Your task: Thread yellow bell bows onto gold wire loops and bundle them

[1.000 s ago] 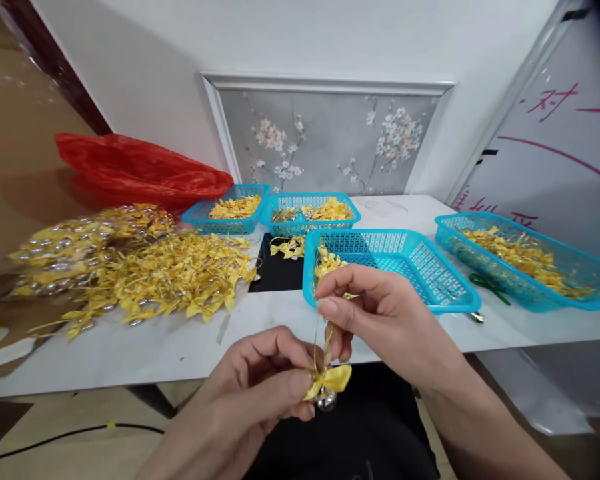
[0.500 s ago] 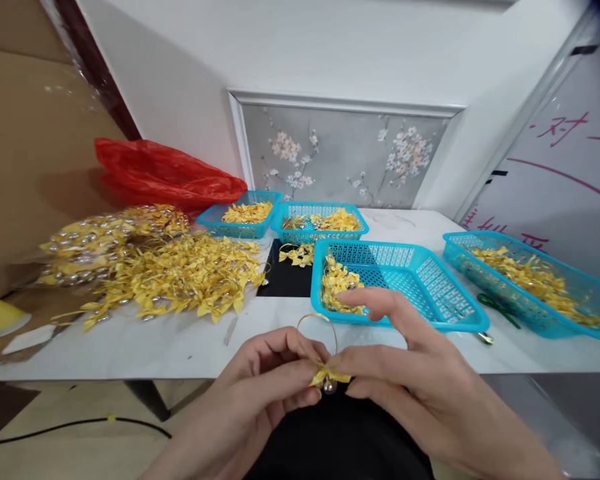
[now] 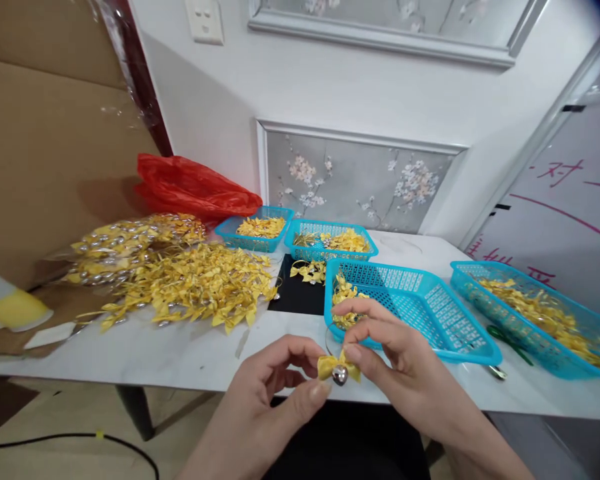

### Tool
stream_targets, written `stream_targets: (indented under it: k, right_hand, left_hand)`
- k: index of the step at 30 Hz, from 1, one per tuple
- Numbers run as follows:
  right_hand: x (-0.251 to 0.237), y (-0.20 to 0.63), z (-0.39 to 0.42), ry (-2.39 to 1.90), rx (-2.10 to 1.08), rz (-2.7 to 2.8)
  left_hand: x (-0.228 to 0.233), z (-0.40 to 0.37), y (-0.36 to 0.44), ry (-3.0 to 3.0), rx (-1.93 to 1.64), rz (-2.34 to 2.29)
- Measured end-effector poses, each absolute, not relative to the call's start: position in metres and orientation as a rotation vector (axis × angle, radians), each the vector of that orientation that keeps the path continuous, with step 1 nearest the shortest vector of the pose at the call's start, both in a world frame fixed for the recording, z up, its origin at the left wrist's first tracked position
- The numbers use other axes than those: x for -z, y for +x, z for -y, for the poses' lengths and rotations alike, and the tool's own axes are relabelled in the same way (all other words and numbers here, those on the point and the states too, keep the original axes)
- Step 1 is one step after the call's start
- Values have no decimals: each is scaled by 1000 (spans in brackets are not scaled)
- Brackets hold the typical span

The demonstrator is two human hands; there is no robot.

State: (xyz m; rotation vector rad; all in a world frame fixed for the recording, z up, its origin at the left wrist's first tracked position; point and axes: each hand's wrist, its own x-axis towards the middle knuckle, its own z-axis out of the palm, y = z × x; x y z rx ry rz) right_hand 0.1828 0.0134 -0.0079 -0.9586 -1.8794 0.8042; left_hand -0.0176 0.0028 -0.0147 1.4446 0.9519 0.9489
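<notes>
A small yellow ribbon bow (image 3: pixel 329 367) with a shiny silver heart-shaped bell (image 3: pixel 339 375) at its centre is held up in front of the table edge. My right hand (image 3: pixel 397 357) pinches the bow's right wing between thumb and forefinger, other fingers bent above. At the bow's left wing, my left hand (image 3: pixel 275 383) has its fingertips against the ribbon, with the thumb at its lower edge. Behind the bow rises a thin loop, partly covered by my fingers. Just beyond my right hand, a blue basket (image 3: pixel 415 313) contains more yellow bows (image 3: pixel 347 290) at its left end.
A large heap of yellow bows (image 3: pixel 200 280) lies left, beside bagged bows (image 3: pixel 115 250) and a red plastic bag (image 3: pixel 195 187). Two smaller blue baskets (image 3: pixel 330 255) stand behind, near a black mat (image 3: pixel 293 293). Right are another filled basket (image 3: pixel 530 330) and green-handled scissors (image 3: pixel 513 343).
The bow has turned so its bell faces me, and it sits slightly higher. My left thumb has moved off the bow's middle; my right hand has drawn in. The camera view has shifted.
</notes>
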Motion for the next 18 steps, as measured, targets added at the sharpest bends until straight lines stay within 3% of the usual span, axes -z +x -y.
stream_targets:
  k: [10,18]
  right_hand:
    - [13,161,-17,-964,-878,1771]
    - [15,162,-10,-986,-1002,1709]
  left_hand:
    - [19,-6,-12,1082,-990,-865]
    - [16,-5,-15,1216,-1081,-1004]
